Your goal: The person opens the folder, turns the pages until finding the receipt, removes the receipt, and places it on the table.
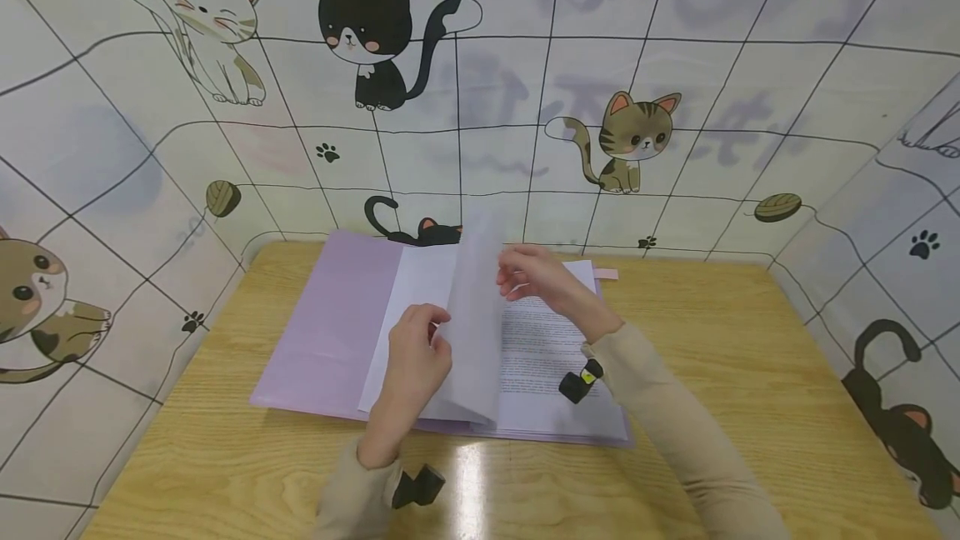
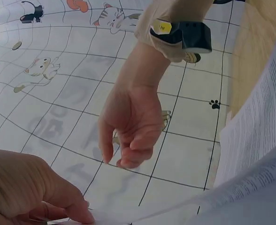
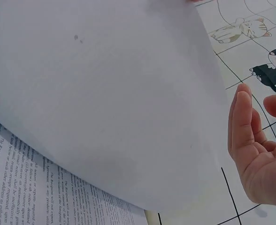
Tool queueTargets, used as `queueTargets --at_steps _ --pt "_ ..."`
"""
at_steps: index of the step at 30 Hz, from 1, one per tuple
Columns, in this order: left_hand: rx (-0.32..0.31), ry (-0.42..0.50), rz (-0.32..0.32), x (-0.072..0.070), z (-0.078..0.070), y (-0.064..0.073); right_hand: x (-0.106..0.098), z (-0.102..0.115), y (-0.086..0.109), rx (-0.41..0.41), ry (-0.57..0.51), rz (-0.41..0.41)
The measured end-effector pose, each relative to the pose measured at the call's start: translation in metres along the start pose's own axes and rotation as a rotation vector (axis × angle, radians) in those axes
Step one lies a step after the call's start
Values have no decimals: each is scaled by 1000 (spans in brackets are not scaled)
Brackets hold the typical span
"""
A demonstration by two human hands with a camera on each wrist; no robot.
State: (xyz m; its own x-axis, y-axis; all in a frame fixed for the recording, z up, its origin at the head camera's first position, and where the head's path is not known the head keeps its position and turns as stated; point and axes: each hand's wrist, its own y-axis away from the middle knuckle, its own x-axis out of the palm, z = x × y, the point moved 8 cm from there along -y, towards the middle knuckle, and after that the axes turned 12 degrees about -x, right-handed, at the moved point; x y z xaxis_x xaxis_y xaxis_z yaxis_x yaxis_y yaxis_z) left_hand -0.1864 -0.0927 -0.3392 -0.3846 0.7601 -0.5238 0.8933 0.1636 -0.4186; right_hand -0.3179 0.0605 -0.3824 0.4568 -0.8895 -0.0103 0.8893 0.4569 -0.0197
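An open lavender folder (image 1: 337, 323) holds several sheets of paper. One sheet (image 1: 477, 332) stands raised and bent near the folder's middle, its blank side facing right in the right wrist view. My left hand (image 1: 416, 357) is at this sheet's left side; in the left wrist view, its thumb and fingers pinch the edge. To the right of the raised sheet, my right hand (image 1: 543, 282) hovers over a printed page (image 1: 543, 357). Its fingers are loosely bent and hold nothing, apart from the sheet in the right wrist view.
The folder lies on a wood-grain table (image 1: 750, 373). A pink tab (image 1: 606, 274) sticks out at its upper right. Behind and at both sides rises a white grid-lined covering (image 1: 510, 157) with cartoon cats. Small black devices (image 1: 576, 387) are strapped at both cuffs.
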Motion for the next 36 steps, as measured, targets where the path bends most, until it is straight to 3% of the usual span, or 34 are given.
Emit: queueTargets --at_steps 10,20,25,27,30,32,36 --pt "-88 -64 -11 -18 44 1 -18 -14 2 12 34 -23" --pt "-181 -137 23 -19 83 5 -38 -30 1 45 49 -83" --pt "-149 -137 -12 -18 101 7 -50 -39 1 64 96 -112" --pt "-163 -139 -7 -18 107 7 -56 -44 1 74 107 -122" --pt "-237 -149 41 -15 116 8 -64 -51 0 92 113 -147" --pt "-318 -164 96 -13 119 8 -70 -55 0 105 113 -171" --pt "-406 -225 158 -6 131 10 -80 -62 -2 130 124 -208"
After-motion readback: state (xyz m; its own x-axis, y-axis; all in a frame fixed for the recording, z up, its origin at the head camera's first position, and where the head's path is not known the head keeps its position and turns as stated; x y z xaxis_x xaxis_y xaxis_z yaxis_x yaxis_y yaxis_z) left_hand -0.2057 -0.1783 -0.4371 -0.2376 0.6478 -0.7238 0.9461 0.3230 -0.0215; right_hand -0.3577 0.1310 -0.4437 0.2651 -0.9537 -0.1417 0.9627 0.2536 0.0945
